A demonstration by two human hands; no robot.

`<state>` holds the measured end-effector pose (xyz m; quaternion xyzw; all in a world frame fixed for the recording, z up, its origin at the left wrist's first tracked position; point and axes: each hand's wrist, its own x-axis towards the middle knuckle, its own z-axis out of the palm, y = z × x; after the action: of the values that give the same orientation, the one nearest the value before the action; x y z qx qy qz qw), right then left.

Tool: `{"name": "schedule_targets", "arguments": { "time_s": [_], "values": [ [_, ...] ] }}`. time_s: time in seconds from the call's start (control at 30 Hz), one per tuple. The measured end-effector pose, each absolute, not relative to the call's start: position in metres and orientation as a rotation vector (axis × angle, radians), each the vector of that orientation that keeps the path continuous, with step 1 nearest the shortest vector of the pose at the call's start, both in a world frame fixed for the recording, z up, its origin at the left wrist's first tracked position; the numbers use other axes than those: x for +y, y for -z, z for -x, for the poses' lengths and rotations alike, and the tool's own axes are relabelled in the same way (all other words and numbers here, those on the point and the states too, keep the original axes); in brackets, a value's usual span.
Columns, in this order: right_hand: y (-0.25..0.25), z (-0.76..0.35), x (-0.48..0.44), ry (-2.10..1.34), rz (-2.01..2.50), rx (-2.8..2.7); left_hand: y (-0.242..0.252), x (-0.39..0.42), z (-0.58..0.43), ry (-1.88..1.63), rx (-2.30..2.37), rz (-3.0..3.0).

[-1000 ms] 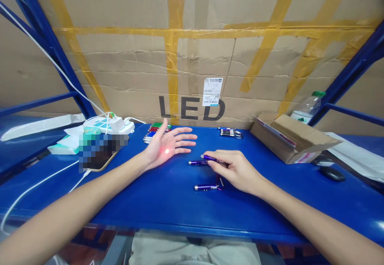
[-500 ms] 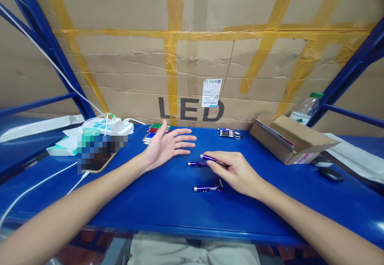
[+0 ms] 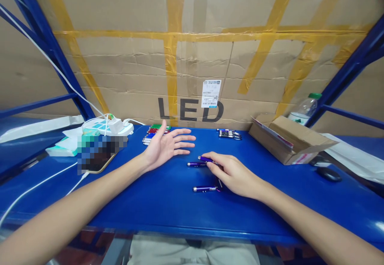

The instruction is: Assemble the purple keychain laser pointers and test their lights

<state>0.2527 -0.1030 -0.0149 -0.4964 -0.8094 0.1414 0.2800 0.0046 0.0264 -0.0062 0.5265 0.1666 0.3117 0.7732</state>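
My right hand [image 3: 235, 173] pinches a small purple keychain flashlight [image 3: 205, 159] between thumb and fingers, its silver tip pointing left. Just below it, a second purple flashlight [image 3: 195, 164] lies on the table, its right end hidden by my fingers. Nearer the front edge lies a third purple flashlight [image 3: 204, 189], with its clip beside my right hand. Palm turned inward and fingers spread, my left hand [image 3: 165, 145] holds nothing. Behind that hand is a row of green, red, blue and silver pen-shaped flashlights [image 3: 156, 131], partly covered by it.
At the back of the blue table [image 3: 156, 209] sits a group of dark flashlights with clips [image 3: 228, 133]. An open cardboard box [image 3: 270, 143] and a black mouse [image 3: 329, 174] are on the right. To the left are a phone [image 3: 100, 159], a power strip [image 3: 127, 127] and a tissue pack [image 3: 64, 147].
My right hand has shifted slightly left, and the held flashlight has moved with it. My left hand and the flashlights on the table look the same.
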Motion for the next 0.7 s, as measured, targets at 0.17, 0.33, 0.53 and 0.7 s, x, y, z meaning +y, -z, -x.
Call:
{"name": "schedule_targets", "arguments": {
  "time_s": [0.17, 0.33, 0.53, 0.7],
  "values": [
    [0.0165, -0.2556, -0.1016, -0.346, 1.275, -2.171, 0.006, 0.026, -0.0043, -0.668, 0.351, -1.137],
    [0.0161, -0.2556, -0.1016, -0.332, 1.291, -2.211, 0.0074, 0.0277, -0.0039, -0.667, 0.349, -1.137],
    [0.0136, -0.2538, -0.1043, -0.43, 1.25, -2.219, 0.0079, 0.0291, -0.0035, -0.665, 0.338, -1.137],
    [0.015, -0.2548, -0.1029, -0.405, 1.308, -2.171, 0.0075, 0.0282, -0.0036, -0.664, 0.348, -1.143]
  ]
}}
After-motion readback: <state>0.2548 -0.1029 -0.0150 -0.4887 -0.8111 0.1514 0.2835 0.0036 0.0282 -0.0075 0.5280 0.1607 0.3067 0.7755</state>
